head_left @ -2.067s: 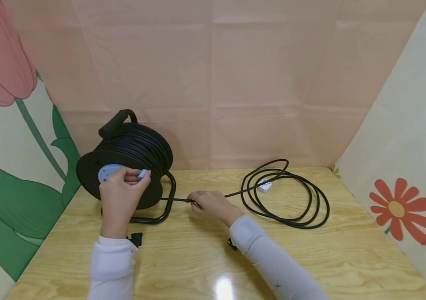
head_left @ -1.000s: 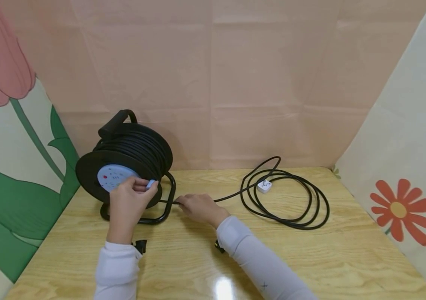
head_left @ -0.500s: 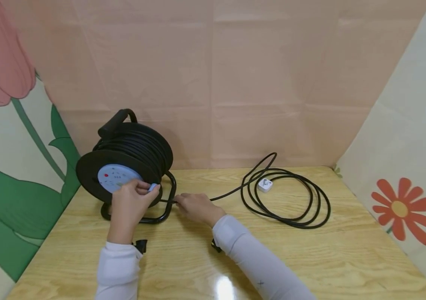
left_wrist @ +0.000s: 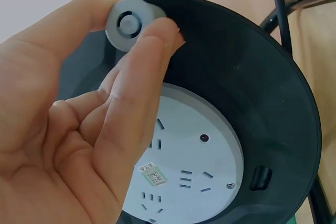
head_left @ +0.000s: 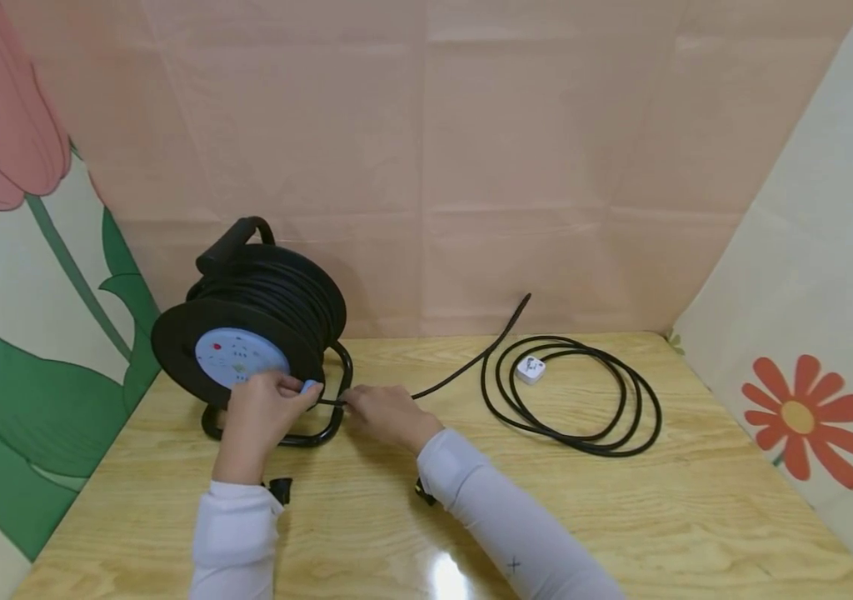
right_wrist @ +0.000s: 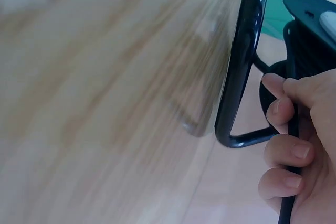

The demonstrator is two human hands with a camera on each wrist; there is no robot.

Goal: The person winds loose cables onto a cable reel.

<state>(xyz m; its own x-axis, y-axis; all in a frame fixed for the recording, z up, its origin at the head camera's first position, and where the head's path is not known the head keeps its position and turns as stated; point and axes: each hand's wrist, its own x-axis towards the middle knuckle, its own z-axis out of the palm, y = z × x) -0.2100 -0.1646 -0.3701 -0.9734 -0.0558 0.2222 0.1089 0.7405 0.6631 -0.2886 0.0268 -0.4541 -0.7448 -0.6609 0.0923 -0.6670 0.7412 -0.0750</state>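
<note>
A black cable reel [head_left: 269, 308] wound with cable stands at the left of the table, its pale blue socket panel [head_left: 235, 354] facing the person. With thumb and fingers, my left hand [head_left: 257, 425] pinches the reel's small blue-grey crank knob [left_wrist: 127, 24] at the lower right of the disc. My right hand [head_left: 392, 414] is curled round the black cable [right_wrist: 292, 124] just right of the reel's tube frame [head_left: 332, 417]. From there the cable runs right, rises in a bend, and joins loose coils [head_left: 621, 400] on the table. A white plug [head_left: 530, 369] lies inside those coils.
The wooden table [head_left: 621, 525] meets a pink backdrop [head_left: 486, 167] behind. Flower-patterned panels stand at both sides. A black strap-like piece shows by each wrist. The reel's black carrying handle [head_left: 227, 246] points up.
My left hand has moved the knob round, down and slightly right, and the socket panel has turned with it. My right hand has shifted left toward the reel; the cable's bend has risen and moved left.
</note>
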